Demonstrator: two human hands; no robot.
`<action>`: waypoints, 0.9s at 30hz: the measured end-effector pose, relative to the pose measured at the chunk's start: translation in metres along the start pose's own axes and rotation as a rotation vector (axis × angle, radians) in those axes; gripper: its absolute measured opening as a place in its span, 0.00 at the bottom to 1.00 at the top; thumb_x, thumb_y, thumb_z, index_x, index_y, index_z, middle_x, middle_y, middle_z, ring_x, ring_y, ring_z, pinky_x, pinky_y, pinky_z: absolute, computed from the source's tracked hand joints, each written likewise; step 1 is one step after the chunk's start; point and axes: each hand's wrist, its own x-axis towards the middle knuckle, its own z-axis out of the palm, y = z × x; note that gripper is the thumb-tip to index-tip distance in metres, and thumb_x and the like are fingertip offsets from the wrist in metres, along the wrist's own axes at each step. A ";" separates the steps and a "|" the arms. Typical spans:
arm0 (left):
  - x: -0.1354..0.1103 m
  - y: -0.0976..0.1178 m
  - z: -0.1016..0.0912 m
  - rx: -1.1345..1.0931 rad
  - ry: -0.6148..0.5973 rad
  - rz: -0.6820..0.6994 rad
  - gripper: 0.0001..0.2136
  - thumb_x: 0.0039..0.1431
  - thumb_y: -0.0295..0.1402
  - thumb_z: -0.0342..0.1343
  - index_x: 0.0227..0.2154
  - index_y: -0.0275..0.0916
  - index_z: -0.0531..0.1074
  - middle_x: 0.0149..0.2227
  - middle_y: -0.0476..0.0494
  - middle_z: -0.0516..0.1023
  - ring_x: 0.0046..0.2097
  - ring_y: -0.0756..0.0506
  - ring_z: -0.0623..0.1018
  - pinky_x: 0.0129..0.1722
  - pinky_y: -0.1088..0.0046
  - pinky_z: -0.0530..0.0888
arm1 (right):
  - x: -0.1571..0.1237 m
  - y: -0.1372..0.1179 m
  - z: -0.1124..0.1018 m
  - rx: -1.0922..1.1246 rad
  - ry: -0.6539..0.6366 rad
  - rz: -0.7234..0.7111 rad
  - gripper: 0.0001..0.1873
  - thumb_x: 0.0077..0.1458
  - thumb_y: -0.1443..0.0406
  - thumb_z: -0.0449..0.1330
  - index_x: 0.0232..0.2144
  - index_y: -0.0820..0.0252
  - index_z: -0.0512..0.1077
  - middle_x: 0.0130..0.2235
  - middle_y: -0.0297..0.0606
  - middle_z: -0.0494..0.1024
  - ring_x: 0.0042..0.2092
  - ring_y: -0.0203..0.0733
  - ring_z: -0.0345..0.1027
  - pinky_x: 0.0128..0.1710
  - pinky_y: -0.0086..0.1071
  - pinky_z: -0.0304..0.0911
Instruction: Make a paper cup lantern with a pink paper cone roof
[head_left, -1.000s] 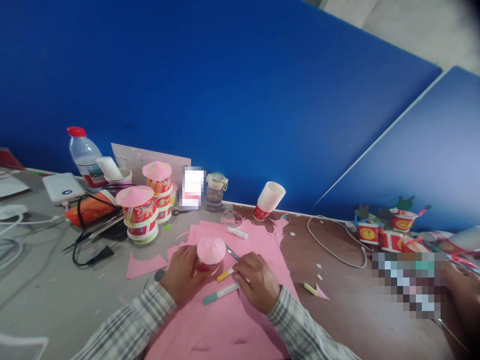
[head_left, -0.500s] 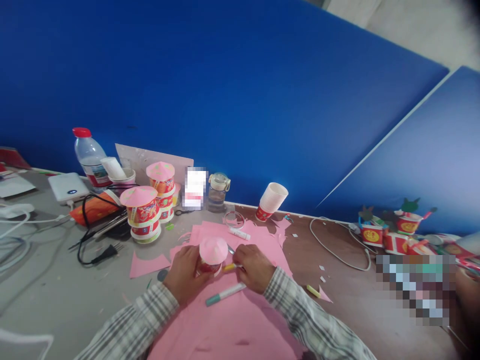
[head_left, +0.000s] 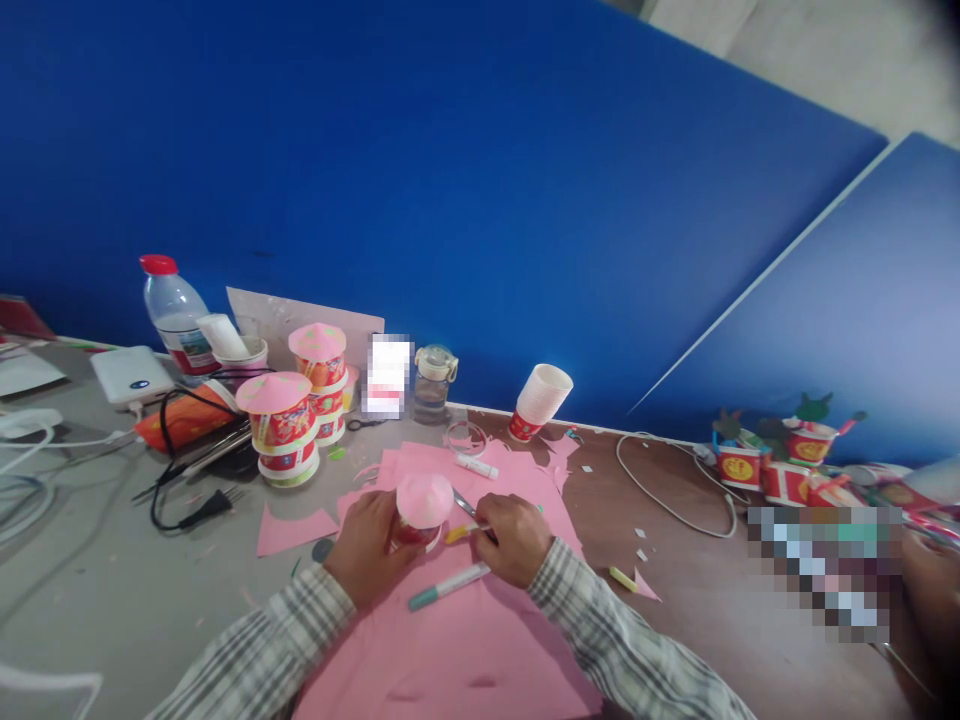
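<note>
My left hand [head_left: 369,545] is closed around the side of a small red-and-white paper cup [head_left: 410,535] topped by a pink paper cone [head_left: 425,499]. My right hand [head_left: 514,538] is closed on a thin silvery tool [head_left: 464,504], its narrow end pointing at the cone's right edge; the fingers hide the rest of it, so its kind cannot be made out. A yellow marker [head_left: 458,533] lies between the cup and my right fingers. Below it rests a white marker with a teal cap [head_left: 442,588], on large pink paper [head_left: 457,660].
Two cup towers with pink cone roofs, a nearer one [head_left: 285,430] and a farther one [head_left: 324,385], stand left. Behind are a bottle [head_left: 176,315], a clear jar [head_left: 432,388] and stacked paper cups [head_left: 541,398]. Cables [head_left: 667,510] and paper scraps lie about. Another person's hand [head_left: 934,580] is far right.
My right hand has shifted slightly, and more of the silvery tool shows beside the cone. My left hand keeps its hold on the cup. The view has turned a little to the right.
</note>
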 end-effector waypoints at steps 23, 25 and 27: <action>0.002 0.011 -0.008 -0.061 0.068 0.070 0.13 0.32 0.47 0.58 0.20 0.44 0.68 0.18 0.52 0.71 0.24 0.43 0.71 0.23 0.68 0.66 | -0.019 0.001 -0.047 0.988 0.447 -0.011 0.23 0.55 0.63 0.51 0.54 0.51 0.59 0.26 0.31 0.77 0.11 0.32 0.66 0.10 0.25 0.62; 0.002 0.011 -0.009 -0.072 0.055 0.070 0.14 0.33 0.48 0.57 0.21 0.44 0.69 0.19 0.50 0.72 0.25 0.43 0.72 0.24 0.67 0.66 | -0.024 -0.007 -0.047 1.213 0.393 -0.092 0.16 0.55 0.61 0.55 0.47 0.52 0.69 0.26 0.32 0.77 0.12 0.32 0.67 0.11 0.26 0.63; 0.003 0.012 -0.009 -0.083 0.050 0.067 0.15 0.33 0.48 0.57 0.22 0.44 0.69 0.20 0.50 0.73 0.26 0.42 0.72 0.24 0.67 0.67 | -0.027 -0.015 -0.045 1.423 0.311 -0.152 0.12 0.53 0.60 0.58 0.40 0.53 0.74 0.25 0.33 0.77 0.13 0.32 0.67 0.12 0.25 0.62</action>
